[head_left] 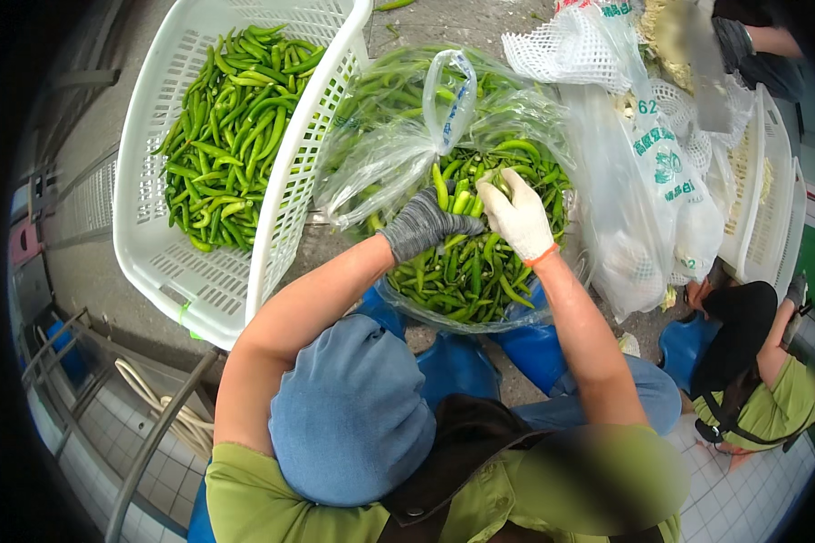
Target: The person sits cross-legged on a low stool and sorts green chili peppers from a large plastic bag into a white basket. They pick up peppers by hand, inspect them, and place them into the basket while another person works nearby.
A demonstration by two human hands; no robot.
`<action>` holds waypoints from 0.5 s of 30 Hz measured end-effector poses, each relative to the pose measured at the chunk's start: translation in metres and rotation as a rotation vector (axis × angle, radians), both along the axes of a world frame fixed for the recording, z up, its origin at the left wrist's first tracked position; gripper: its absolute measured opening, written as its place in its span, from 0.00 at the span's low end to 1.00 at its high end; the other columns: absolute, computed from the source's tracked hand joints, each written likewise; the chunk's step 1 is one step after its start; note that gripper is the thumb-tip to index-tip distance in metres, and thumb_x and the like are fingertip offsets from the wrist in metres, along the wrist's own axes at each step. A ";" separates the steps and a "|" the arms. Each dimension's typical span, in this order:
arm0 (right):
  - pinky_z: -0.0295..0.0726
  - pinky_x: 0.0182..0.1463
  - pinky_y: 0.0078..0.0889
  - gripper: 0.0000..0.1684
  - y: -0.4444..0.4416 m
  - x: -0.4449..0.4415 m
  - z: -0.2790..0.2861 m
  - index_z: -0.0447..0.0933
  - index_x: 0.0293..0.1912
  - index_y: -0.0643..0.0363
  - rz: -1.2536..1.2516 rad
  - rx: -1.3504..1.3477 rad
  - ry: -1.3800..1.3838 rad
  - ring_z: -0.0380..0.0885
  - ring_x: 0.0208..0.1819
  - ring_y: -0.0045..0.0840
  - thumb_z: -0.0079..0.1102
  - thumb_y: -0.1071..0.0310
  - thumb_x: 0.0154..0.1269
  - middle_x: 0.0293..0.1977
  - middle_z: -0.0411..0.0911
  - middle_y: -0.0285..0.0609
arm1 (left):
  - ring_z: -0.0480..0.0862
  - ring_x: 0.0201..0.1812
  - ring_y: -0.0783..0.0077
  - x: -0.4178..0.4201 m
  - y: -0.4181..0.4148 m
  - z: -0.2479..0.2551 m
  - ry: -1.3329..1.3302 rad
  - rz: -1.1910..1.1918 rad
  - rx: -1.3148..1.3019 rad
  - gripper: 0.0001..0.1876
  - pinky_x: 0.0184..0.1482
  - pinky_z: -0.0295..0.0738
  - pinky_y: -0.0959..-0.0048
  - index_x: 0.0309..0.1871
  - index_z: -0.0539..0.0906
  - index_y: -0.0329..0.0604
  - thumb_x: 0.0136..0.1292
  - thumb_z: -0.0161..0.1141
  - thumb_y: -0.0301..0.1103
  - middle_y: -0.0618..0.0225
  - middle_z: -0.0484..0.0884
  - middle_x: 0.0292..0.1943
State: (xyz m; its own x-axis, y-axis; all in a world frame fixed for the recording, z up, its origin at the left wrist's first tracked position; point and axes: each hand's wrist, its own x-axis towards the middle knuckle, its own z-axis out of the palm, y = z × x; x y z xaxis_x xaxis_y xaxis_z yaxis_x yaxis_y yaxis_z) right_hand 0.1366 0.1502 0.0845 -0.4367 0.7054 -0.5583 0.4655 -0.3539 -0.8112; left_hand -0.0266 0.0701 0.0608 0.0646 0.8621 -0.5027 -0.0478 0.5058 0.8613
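My left hand [426, 222], in a grey knitted glove, is closed around several green chili peppers [460, 201] that stick up past the thumb. Just right of it, my right hand [516, 209] in a white glove with an orange cuff has its fingers bent at the peppers; a bit of green shows between thumb and fingers, too small to make out. Both hands are over an open clear plastic bag [462, 327] of green chili peppers. Behind them lies a knotted clear bag [394, 163] with more peppers. A white plastic basket [285, 197] on the left holds a heap of green chili peppers.
Clear printed bags [618, 203] and white foam netting [570, 54] lie to the right, beside white crates [754, 197]. A co-worker [754, 380] sits at the far right; another person's gloved hand [732, 42] is at the top right. A metal rail [156, 441] stands at lower left.
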 end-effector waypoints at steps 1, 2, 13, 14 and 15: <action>0.71 0.29 0.25 0.19 -0.004 0.001 -0.007 0.74 0.41 0.66 -0.013 0.037 0.006 0.74 0.24 0.20 0.56 0.56 0.66 0.25 0.77 0.38 | 0.83 0.41 0.62 -0.003 -0.006 -0.007 0.104 -0.026 0.051 0.36 0.48 0.78 0.62 0.59 0.75 0.38 0.48 0.77 0.44 0.64 0.84 0.43; 0.72 0.32 0.27 0.20 -0.010 0.002 -0.018 0.75 0.41 0.67 -0.026 0.074 0.012 0.76 0.26 0.23 0.55 0.56 0.67 0.26 0.79 0.40 | 0.84 0.41 0.59 -0.005 -0.010 -0.012 0.209 -0.053 0.102 0.36 0.51 0.76 0.60 0.58 0.75 0.37 0.48 0.76 0.45 0.61 0.84 0.42; 0.45 0.09 0.17 0.13 -0.025 0.016 -0.021 0.72 0.32 0.56 -0.172 -0.934 0.268 0.50 0.07 0.10 0.47 0.62 0.72 0.10 0.53 0.24 | 0.83 0.37 0.48 -0.012 -0.007 0.025 0.498 -0.586 0.221 0.26 0.40 0.77 0.58 0.49 0.81 0.41 0.49 0.70 0.48 0.50 0.84 0.33; 0.42 0.11 0.21 0.15 -0.024 0.018 -0.017 0.65 0.25 0.51 -0.108 -0.944 0.249 0.49 0.07 0.12 0.48 0.61 0.70 0.10 0.53 0.25 | 0.82 0.32 0.47 -0.012 -0.001 0.030 0.580 -0.717 0.176 0.23 0.36 0.76 0.57 0.44 0.83 0.43 0.49 0.69 0.48 0.52 0.82 0.28; 0.44 0.11 0.20 0.14 -0.027 0.022 -0.018 0.66 0.25 0.51 -0.094 -0.999 0.276 0.51 0.08 0.11 0.48 0.62 0.68 0.10 0.54 0.25 | 0.82 0.31 0.48 -0.014 -0.001 0.031 0.559 -0.780 0.232 0.22 0.35 0.76 0.57 0.43 0.83 0.43 0.49 0.68 0.48 0.52 0.82 0.27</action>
State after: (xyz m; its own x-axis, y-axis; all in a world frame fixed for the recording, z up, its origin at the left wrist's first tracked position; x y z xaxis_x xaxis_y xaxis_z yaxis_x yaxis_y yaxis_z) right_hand 0.1586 0.1234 0.0666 -0.6053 0.0140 -0.7959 0.2444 -0.9483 -0.2025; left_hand -0.0403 0.0687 0.0920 0.4613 0.7599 -0.4581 0.6714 0.0385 0.7400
